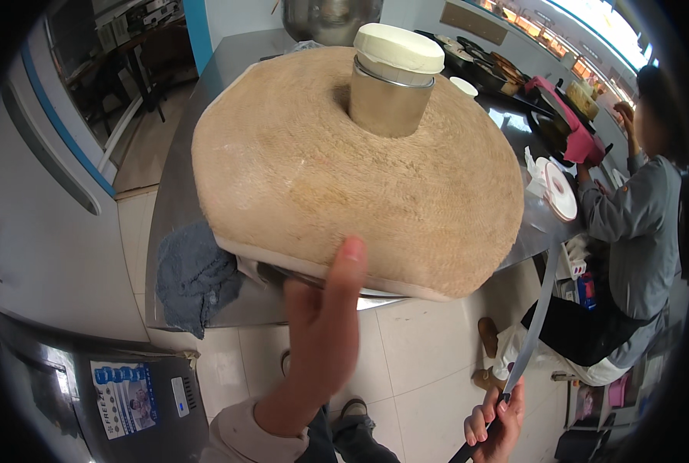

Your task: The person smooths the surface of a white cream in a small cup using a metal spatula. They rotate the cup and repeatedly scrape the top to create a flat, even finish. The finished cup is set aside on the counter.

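Note:
A large round tan slab [344, 173] with a rough, towel-like surface and a pale edge lies on a stainless steel table [173, 168]. A metal cylinder [392, 101] stands in its central hollow, topped by a cream-coloured round piece [400, 49]. My left hand [327, 330] grips the near edge, thumb on top and fingers partly hidden beneath. Part of a shiny rim shows under that edge. At the lower right, my right hand [498, 422] holds the dark handle of a long knife [538, 324]. Its blade points upward, to the right of the slab.
A grey-blue cloth [194, 275] hangs over the table's left corner. A metal bowl [333, 20] stands behind. To the right are dark pans [483, 72], a pink cloth [579, 136], a white-and-pink ring-shaped item [559, 188] and a co-worker [639, 214]. A black appliance [66, 388] stands lower left.

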Tool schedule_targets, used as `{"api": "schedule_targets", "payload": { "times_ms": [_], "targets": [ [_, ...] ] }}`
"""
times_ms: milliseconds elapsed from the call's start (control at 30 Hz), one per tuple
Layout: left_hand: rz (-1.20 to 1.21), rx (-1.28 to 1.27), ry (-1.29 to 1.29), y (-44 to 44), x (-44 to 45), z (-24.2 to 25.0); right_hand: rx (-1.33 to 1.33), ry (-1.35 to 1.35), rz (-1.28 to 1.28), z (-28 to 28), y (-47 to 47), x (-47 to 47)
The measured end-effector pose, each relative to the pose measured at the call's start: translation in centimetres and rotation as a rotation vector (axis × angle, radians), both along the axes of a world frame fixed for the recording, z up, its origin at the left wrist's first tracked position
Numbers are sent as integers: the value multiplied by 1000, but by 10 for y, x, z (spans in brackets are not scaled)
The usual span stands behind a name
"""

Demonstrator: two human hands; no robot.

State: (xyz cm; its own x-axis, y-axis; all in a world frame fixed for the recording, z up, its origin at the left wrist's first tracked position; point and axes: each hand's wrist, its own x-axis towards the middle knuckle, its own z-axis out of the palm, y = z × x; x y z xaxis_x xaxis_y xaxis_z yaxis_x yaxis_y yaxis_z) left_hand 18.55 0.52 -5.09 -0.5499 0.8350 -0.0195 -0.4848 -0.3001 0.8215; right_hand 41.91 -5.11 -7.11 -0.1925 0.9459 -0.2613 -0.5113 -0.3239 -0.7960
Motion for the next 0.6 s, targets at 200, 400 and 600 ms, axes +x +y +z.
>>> {"api": "schedule_targets", "payload": {
  "times_ms": [200,400,600],
  "targets": [
    [-116,-8,132,3,8,7,-7,7,-16,-4,2,4],
    [-116,22,130,5,12,6,15,0,-24,-10,4,12],
    [210,-93,-46,3,5,3,30,-1,-27,-27,6,18]
  ]
}}
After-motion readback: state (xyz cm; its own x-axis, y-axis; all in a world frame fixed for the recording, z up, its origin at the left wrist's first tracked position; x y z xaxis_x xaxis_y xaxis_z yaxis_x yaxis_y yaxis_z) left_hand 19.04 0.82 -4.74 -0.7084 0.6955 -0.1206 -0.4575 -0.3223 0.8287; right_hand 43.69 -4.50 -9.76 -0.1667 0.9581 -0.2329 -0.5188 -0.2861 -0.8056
